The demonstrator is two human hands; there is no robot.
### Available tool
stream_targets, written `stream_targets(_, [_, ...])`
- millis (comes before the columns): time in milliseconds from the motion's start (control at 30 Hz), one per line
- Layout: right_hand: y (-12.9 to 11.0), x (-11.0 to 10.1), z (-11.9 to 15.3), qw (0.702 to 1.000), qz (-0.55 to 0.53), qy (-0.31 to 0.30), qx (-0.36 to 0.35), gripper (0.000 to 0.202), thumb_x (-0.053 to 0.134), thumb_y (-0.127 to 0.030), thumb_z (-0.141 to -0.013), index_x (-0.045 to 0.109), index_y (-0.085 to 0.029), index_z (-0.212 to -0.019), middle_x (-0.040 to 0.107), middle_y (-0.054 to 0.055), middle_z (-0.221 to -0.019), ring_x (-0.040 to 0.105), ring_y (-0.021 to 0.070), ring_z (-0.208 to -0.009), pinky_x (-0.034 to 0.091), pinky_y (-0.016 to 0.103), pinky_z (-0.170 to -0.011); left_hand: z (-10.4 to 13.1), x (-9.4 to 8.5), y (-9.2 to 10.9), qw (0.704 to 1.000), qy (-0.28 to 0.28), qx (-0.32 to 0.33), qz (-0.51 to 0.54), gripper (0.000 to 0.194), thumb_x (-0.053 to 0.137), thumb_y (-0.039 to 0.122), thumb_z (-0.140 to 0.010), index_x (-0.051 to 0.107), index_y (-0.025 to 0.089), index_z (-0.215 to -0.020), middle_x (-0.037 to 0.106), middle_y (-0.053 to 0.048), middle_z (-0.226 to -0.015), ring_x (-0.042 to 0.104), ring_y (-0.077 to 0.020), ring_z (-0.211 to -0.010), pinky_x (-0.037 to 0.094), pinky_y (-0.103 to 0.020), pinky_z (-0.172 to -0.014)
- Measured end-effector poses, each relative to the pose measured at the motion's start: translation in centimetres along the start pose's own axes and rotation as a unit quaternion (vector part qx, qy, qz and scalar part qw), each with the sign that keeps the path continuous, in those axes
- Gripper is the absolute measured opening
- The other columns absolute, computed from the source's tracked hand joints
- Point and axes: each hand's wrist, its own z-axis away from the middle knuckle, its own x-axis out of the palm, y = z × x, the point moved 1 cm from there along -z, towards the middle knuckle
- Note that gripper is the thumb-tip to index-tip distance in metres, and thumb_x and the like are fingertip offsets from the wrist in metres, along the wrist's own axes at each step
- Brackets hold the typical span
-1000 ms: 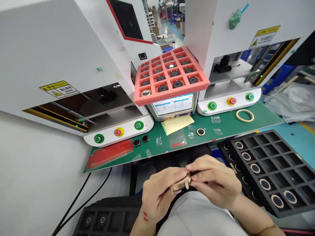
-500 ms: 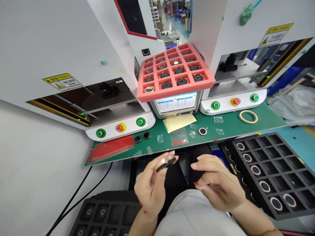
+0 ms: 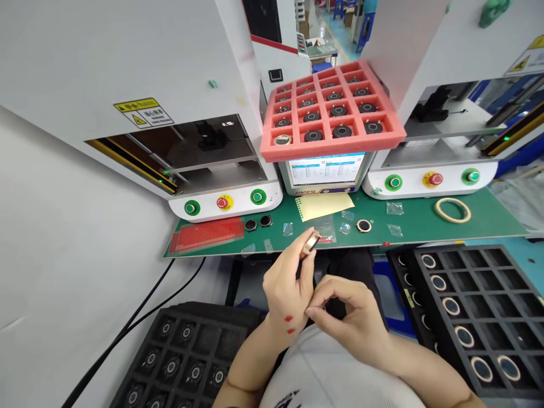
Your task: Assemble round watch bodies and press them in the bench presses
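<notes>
Between its thumb and fingers, my left hand point(image 3: 289, 280) holds a round watch case point(image 3: 311, 242) with a gold-coloured rim, tilted on edge. Two small red pieces point(image 3: 289, 324) stick to the skin near my left wrist. My right hand point(image 3: 348, 311) is closed in a pinch, its fingertips against the side of my left hand by the wrist; whatever they hold, if anything, is hidden. Beyond the hands, two dark watch cases point(image 3: 258, 222) and a gold-rimmed one point(image 3: 364, 226) lie on the green table point(image 3: 225, 242), near red strips point(image 3: 208, 235).
A pink foam tray point(image 3: 331, 147) of round parts rests above a monitor point(image 3: 325, 173), between two white machines with buttons. Black trays with round parts stand at lower left point(image 3: 204, 338) and right point(image 3: 482, 317). A tape ring point(image 3: 453, 210) lies at the table's right.
The view has shifted. My right hand has come in to my left wrist and its fingers have closed. My left hand has raised and turned the case. Another red piece now shows on that wrist.
</notes>
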Motion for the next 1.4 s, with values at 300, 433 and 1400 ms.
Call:
stream_targets(300, [3.6, -0.7, -1.5, 0.973, -0.161, -0.009, 0.165, 0.046, 0.084, -0.037, -0.064, 0.042, -0.023, -0.077, 0.059, -0.007, -0.063, 0.062, 0.0106, -0.049, 0.054, 0.024, -0.050, 0.7, 1.6, -2.1, 0.999, -0.033, 0.008, -0.023, 0.029, 0.053, 0.014, -0.092, 0.063, 0.016, -0.119, 0.074, -0.008, -0.111, 0.070, -0.0159, -0.101, 0.054, -0.024, -0.091])
stream_targets(433, [7.9, -8.6, -4.2, 0.960, 0.200, 0.126, 0.151, 0.032, 0.067, -0.045, -0.077, 0.050, -0.021, -0.088, 0.067, 0.003, -0.079, 0.069, 0.0193, -0.071, 0.057, 0.034, -0.066, 0.2, 5.5, -6.1, 0.956, -0.205, -0.183, 0.106, 0.027, 0.051, 0.029, -0.092, 0.063, 0.019, -0.114, 0.073, -0.007, -0.113, 0.070, -0.0187, -0.102, 0.054, -0.028, -0.090])
stream_targets(1400, [3.8, -7.7, -2.3, 0.982, -0.072, 0.147, -0.091, 0.043, 0.081, -0.036, -0.070, 0.057, -0.025, -0.104, 0.071, 0.007, -0.107, 0.068, 0.0200, -0.101, 0.052, 0.033, -0.092, 1.3, 8.2, -3.3, 0.553, -0.324, -0.458, 0.617, 0.044, 0.074, 0.052, -0.074, 0.070, 0.014, -0.098, 0.070, -0.007, -0.086, 0.068, -0.0129, -0.074, 0.056, -0.025, -0.074])
